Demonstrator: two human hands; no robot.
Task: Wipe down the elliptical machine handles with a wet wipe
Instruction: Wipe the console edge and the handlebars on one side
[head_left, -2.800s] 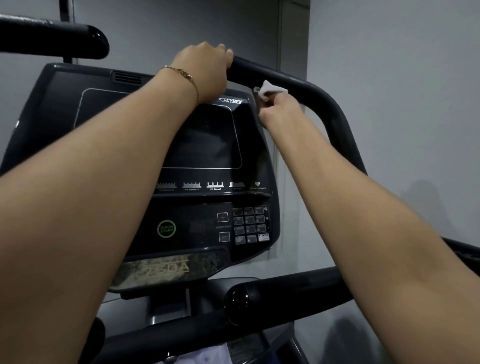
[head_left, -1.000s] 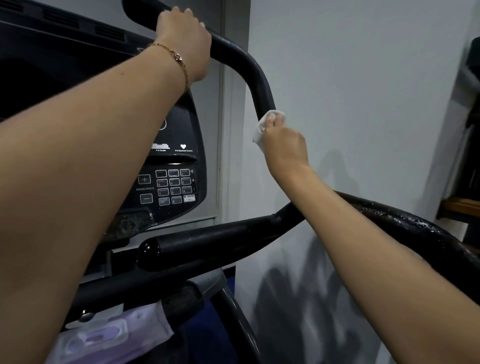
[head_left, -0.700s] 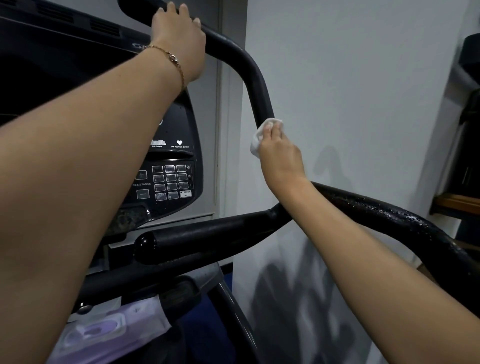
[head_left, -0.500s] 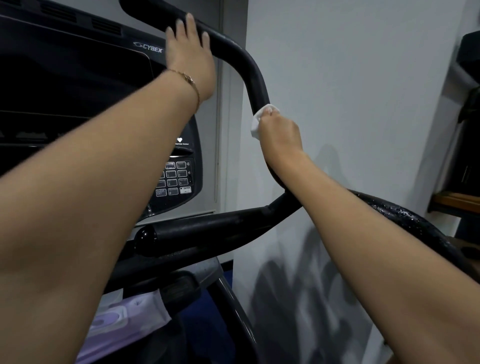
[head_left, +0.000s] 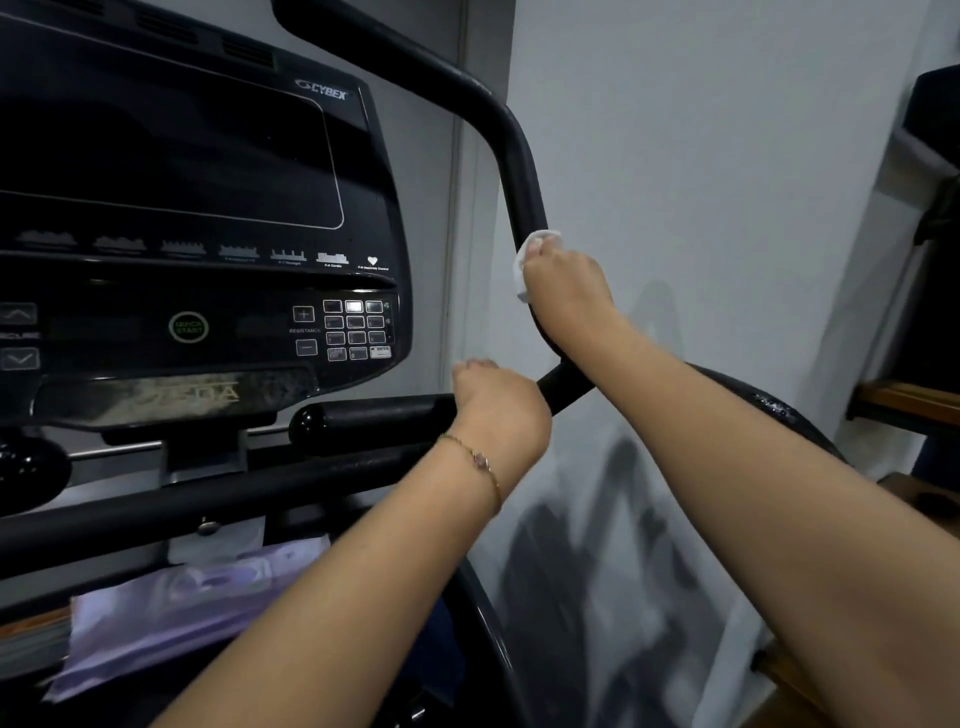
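The black right handle of the elliptical curves down from the top of the view to a short horizontal grip bar. My right hand holds a white wet wipe wrapped against the vertical stretch of the handle, fingers curled round both. My left hand, with a thin bracelet on the wrist, sits lower on the horizontal grip bar, its fingers curled over the bar. The lower handle behind my right forearm shows wet droplets.
The black console with keypad and dark screen fills the left. A purple pack of wipes lies on the tray below it. A white wall is at right, with dark shelving at the far right edge.
My left hand has left the top of the handle and dropped down to the horizontal grip bar. My right hand with the wipe has slid a little lower on the vertical section.
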